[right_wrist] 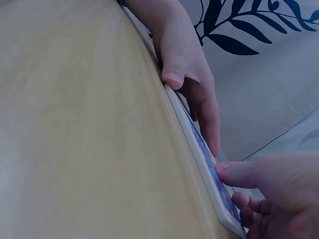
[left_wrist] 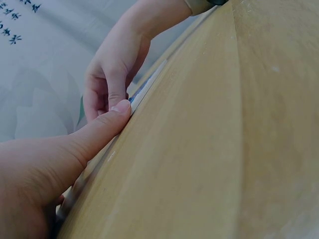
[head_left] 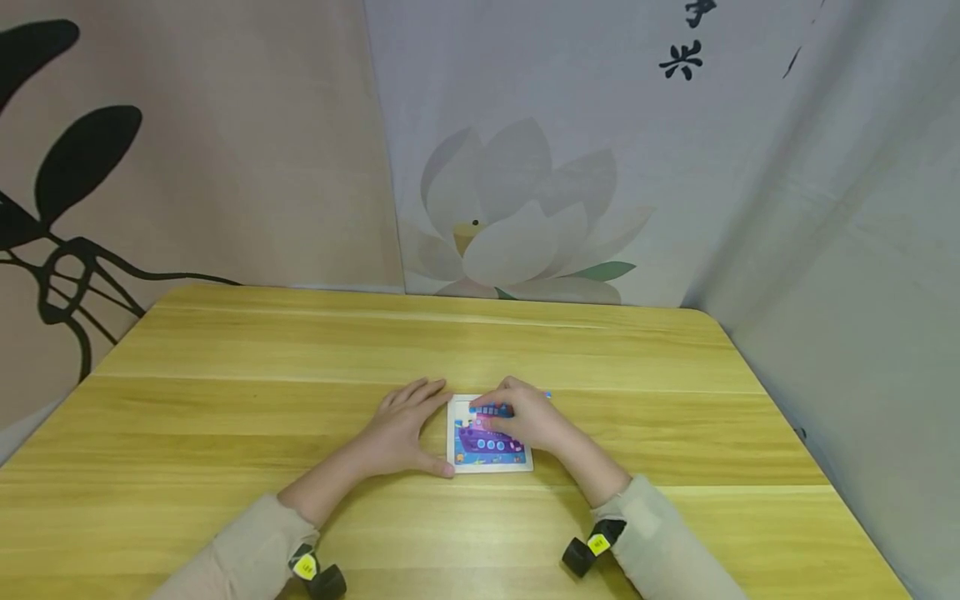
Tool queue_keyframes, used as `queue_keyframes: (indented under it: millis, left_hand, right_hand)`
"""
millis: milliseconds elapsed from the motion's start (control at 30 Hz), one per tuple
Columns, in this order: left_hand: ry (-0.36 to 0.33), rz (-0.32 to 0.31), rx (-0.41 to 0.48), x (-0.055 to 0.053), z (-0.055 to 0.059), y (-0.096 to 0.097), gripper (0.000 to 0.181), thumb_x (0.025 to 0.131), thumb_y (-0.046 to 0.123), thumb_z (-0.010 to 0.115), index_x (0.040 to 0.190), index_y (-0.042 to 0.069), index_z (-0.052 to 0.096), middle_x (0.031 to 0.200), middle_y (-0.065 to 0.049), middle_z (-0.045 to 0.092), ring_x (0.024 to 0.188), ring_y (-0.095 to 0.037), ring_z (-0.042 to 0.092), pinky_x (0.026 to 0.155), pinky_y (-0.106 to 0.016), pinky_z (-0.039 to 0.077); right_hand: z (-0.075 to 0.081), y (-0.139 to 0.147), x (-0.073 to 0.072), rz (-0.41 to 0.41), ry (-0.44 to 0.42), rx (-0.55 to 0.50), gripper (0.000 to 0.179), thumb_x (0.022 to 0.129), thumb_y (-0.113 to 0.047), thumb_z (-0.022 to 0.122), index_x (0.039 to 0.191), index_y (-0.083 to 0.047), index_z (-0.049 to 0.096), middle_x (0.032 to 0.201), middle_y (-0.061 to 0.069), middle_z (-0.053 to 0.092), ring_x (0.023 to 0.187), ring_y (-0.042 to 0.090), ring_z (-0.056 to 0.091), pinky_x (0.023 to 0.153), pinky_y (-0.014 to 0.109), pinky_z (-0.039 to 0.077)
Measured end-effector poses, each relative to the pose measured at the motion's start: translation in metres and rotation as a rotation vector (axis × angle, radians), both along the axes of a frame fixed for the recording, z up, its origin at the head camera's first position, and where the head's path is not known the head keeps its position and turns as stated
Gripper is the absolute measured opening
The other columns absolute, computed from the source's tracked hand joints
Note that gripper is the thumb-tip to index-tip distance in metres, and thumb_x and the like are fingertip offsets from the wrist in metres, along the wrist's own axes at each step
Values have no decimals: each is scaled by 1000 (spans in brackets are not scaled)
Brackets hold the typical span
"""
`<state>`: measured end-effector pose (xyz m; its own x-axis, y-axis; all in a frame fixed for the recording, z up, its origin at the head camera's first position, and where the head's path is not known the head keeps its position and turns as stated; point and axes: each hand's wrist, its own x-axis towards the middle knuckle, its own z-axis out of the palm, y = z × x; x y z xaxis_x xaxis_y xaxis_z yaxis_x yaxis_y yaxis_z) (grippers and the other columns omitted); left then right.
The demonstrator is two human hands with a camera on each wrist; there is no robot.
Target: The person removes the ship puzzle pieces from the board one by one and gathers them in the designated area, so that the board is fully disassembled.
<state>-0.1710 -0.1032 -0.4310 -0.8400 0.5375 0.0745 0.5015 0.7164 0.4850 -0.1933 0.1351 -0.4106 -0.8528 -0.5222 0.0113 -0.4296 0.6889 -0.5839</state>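
Note:
A small jigsaw puzzle (head_left: pixel 491 458) with a white frame and a purple ship picture lies flat on the wooden table. Bare white shows in its upper left part. My left hand (head_left: pixel 401 429) is spread along its left side, thumb at the near corner and fingertips by the far one. From the right, my right hand (head_left: pixel 528 417) reaches over the puzzle and covers its upper right part. Its index finger and thumb are apart, tips on the picture; in the right wrist view the thumb (right_wrist: pixel 237 172) touches the surface. A blue puzzle piece (head_left: pixel 548 394) peeks out behind this hand.
The wooden table (head_left: pixel 300 350) extends around the puzzle on all sides. Behind it hangs a pale cloth (head_left: pixel 525 83) printed with a lotus and dark leaves, and another cloth hangs along the right side. Black wrist cameras are strapped over both sleeves.

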Motion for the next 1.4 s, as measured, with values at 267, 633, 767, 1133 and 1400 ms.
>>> queue_keyframes:
  millis: [267,633,767,1133,1400]
  left_hand:
    - [-1,0,5,1,1,1,118,57,75,71,147,5,38,155,-13,24,141,-39,13,108,-63,8]
    - [-7,-3,5,0,2,1,117,59,75,71,147,5,38,155,-13,24,141,-39,12,108,-64,9]
    - [-1,16,27,0,1,3,109,64,73,70,145,6,41,154,-12,27,142,-38,13,108,-63,8]
    - [30,121,53,2,-2,17,90,72,61,73,137,5,48,151,-14,33,139,-39,19,107,-64,10]
    - [-23,159,68,3,1,21,87,70,53,78,136,5,49,151,-13,32,140,-38,17,108,-62,8]
  right_hand:
    - [1,-4,0,-45,-26,1,26,88,-15,71,113,-19,72,90,-2,53,75,14,49,68,30,44]
    - [-3,-5,1,-61,-35,-44,23,87,-10,70,110,-17,72,91,0,51,77,16,48,69,31,43]
    - [-2,-5,2,-61,-31,-47,23,87,-9,70,109,-17,72,91,0,50,77,16,48,69,31,43]
    - [-2,-5,2,-72,-46,-60,22,88,-10,70,109,-18,72,94,0,50,81,16,49,74,33,45]
    - [-3,-5,3,-70,-30,-74,22,88,-9,70,108,-18,72,100,0,50,89,17,51,81,37,47]
